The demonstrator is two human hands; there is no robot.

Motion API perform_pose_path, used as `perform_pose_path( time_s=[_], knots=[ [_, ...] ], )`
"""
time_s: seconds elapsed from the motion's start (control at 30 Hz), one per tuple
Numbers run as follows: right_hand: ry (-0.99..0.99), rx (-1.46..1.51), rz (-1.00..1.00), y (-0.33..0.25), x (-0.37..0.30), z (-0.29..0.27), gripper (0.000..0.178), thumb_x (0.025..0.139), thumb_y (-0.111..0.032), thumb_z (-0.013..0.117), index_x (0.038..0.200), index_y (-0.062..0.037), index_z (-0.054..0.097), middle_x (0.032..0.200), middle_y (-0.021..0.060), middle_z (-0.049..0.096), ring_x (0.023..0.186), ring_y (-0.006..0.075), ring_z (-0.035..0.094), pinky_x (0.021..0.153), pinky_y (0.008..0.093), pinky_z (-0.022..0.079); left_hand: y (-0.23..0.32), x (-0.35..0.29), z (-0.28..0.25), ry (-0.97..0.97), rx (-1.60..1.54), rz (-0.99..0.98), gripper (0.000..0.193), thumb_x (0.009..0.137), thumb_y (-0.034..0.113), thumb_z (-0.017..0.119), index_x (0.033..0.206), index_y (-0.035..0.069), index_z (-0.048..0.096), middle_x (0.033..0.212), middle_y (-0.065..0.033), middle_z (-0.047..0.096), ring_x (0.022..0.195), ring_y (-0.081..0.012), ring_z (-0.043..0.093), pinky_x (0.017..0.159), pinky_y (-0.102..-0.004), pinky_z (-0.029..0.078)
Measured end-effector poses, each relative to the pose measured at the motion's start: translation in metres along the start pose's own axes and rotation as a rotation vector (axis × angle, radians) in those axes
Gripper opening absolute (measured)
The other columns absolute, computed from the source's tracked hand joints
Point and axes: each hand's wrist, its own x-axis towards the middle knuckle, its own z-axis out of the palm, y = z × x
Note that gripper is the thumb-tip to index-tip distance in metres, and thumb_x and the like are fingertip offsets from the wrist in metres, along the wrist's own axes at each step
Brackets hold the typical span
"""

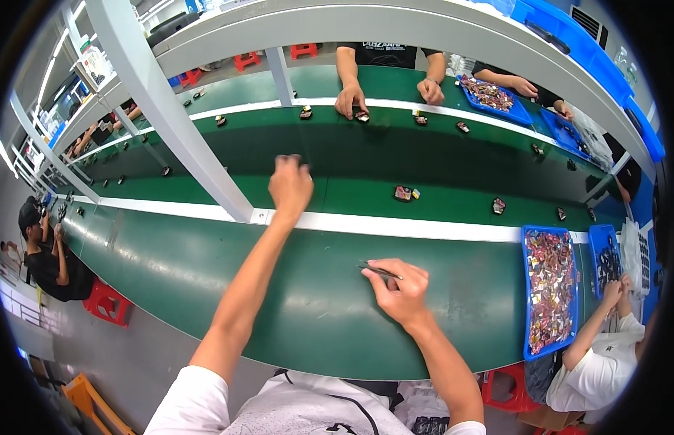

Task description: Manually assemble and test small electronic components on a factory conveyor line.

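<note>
My left hand [290, 187] reaches over the near edge of the green conveyor belt [344, 199]. Its fingers are smeared by motion, and no item shows in them. Over the green work table [308, 290], my right hand [402, 291] is closed around a pair of tweezers [380, 272], whose tips point left. On the belt, to the right of my left hand, lies a small black part with red and a yellow tab [402, 193]. Another small dark part [499, 206] rests farther right.
A blue tray [526, 304] full of small reddish pieces stands at right, beside a smaller blue tray [595, 239] of dark parts. A grey post [177, 123] rises ahead at left. Across the belt a co-worker's hand [349, 100] touches a part; another person sits at right.
</note>
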Motion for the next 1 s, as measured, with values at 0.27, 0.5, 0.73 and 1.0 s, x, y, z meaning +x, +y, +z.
perform_pose_path(
  time_s=[0.27,0.5,0.73,1.0],
  knots=[
    [-0.057,-0.024,-0.001,0.002,-0.002,-0.005,0.016,0.075,-0.005,0.085,0.084,-0.0068,0.072,0.079,0.0053,0.075,0.053,0.0189,0.065,0.05,0.0284,0.049,0.103,-0.018,0.059,-0.853,-0.61,-0.321,0.026,0.09,0.018,0.073,0.094,-0.008,0.072,0.073,-0.0079,0.071,0.054,-0.0137,0.066,0.046,-0.0275,0.054],
    [-0.081,-0.031,0.042,0.004,-0.002,-0.006,0.015,0.075,-0.005,0.084,0.083,-0.0065,0.072,0.077,0.0058,0.074,0.057,0.0203,0.069,0.052,0.0289,0.051,0.116,-0.022,0.087,-0.864,-0.28,-0.241,0.031,0.085,0.028,0.081,0.081,0.0,0.067,0.071,-0.0125,0.071,0.055,-0.0209,0.069,0.052,-0.0351,0.056],
    [-0.058,0.044,0.186,0.009,-0.005,-0.008,0.013,0.076,-0.005,0.084,0.084,-0.0031,0.074,0.08,0.005,0.076,0.046,0.0097,0.056,0.046,0.0247,0.042,0.111,-0.029,0.03,-0.818,-0.518,-0.345,0.024,0.087,0.02,0.079,0.084,0.0,0.065,0.068,-0.0073,0.07,0.051,-0.0146,0.064,0.044,-0.03,0.045],
    [0.075,0.547,0.656,0.016,-0.007,-0.016,0.015,0.084,0.005,0.078,0.096,0.0021,0.07,0.085,0.0021,0.071,0.057,-0.0011,0.047,0.05,0.0169,0.034,0.065,-0.1,-0.072,-0.811,-0.766,-0.416,0.013,0.094,0.008,0.07,0.1,-0.003,0.067,0.075,-0.0046,0.069,0.05,-0.0067,0.057,0.043,-0.0221,0.04]
  ],
)
